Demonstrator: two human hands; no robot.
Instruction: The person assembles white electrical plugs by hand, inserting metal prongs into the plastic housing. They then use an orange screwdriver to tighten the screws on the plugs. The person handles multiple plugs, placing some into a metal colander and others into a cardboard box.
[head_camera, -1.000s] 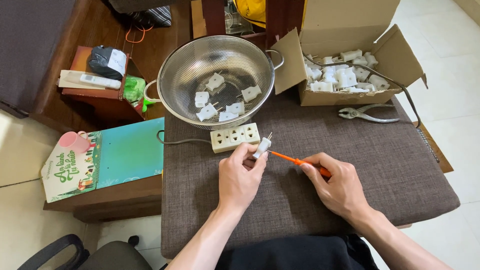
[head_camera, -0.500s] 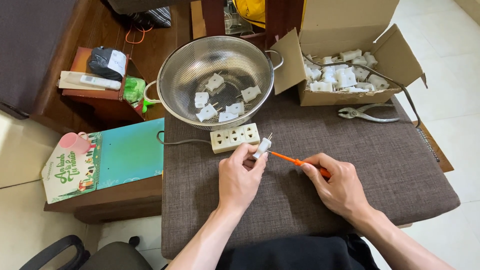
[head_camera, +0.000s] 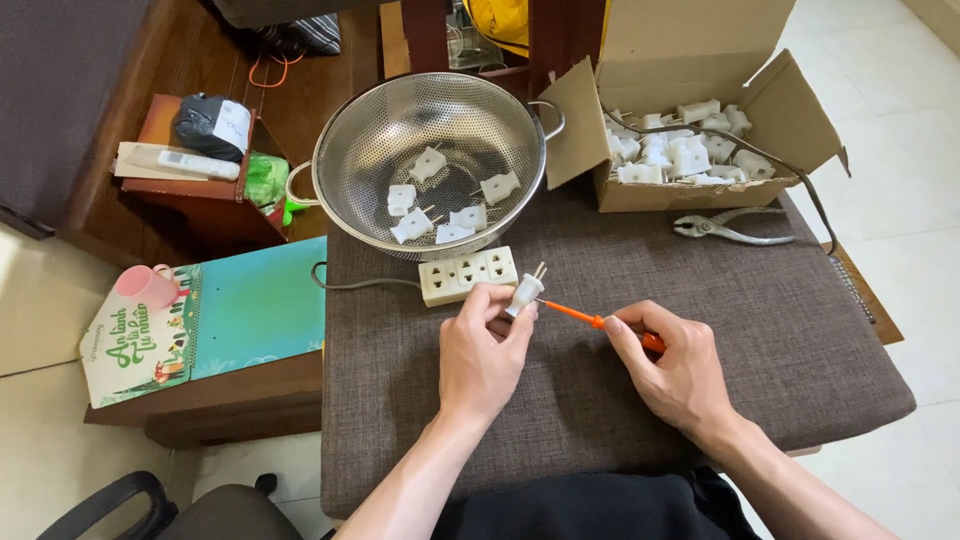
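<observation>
My left hand pinches a small white two-pin plug, pins pointing up and away. My right hand grips an orange screwdriver by its handle, and the tip meets the side of the plug. Just beyond the plug lies a cream power strip with its grey cable running left. Both hands hover over a brown fabric-covered table.
A steel colander behind the strip holds several white plugs. An open cardboard box at the back right holds many more. Pliers lie right of centre. A teal booklet and pink cup sit on a wooden stand at left.
</observation>
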